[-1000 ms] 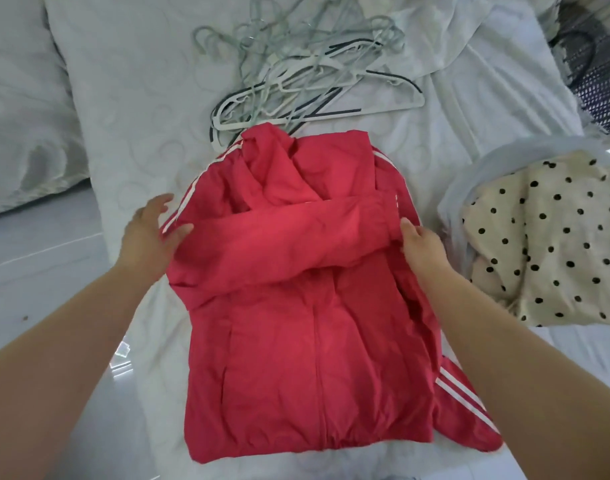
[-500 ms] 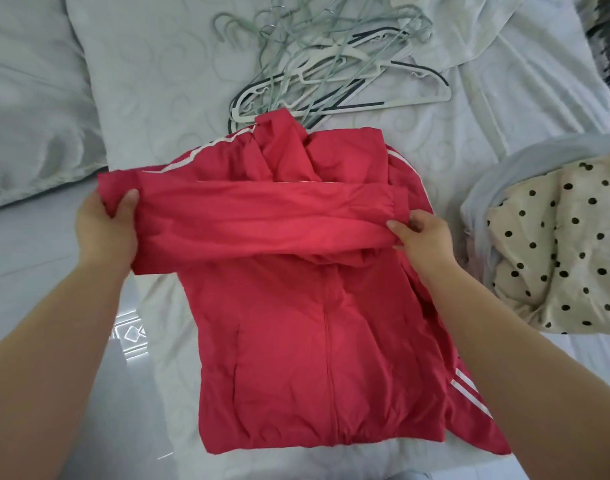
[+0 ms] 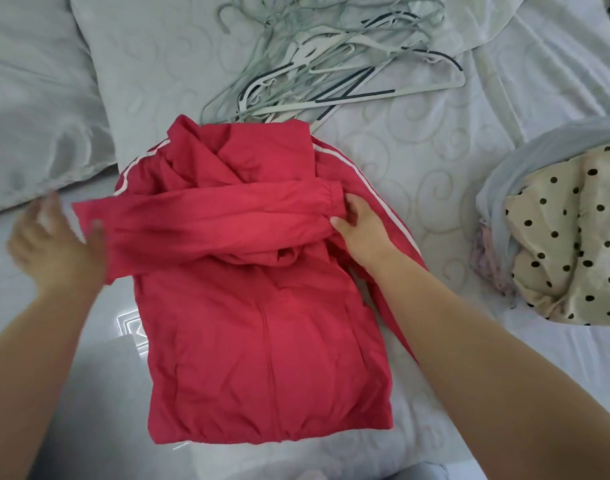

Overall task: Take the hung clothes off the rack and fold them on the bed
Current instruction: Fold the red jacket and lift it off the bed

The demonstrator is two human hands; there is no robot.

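A red jacket with white shoulder stripes lies front-up on the white bed, its hood crumpled at the top. One sleeve is folded across the chest from right to left. My right hand rests flat on the sleeve's cuff at the jacket's right side, fingers straight. My left hand is motion-blurred at the sleeve's left end; its fingers are spread clear of the cloth and only the thumb touches the fold.
A tangle of grey and white hangers lies just beyond the hood. At the right sits a heap with a cream polka-dot garment and a pale blue one. A grey pillow is at the left, shiny floor below it.
The stretched sleeve has been laid down across the chest. My left hand has loosened its grip on the sleeve's left end, and my right hand has flattened onto the cuff.
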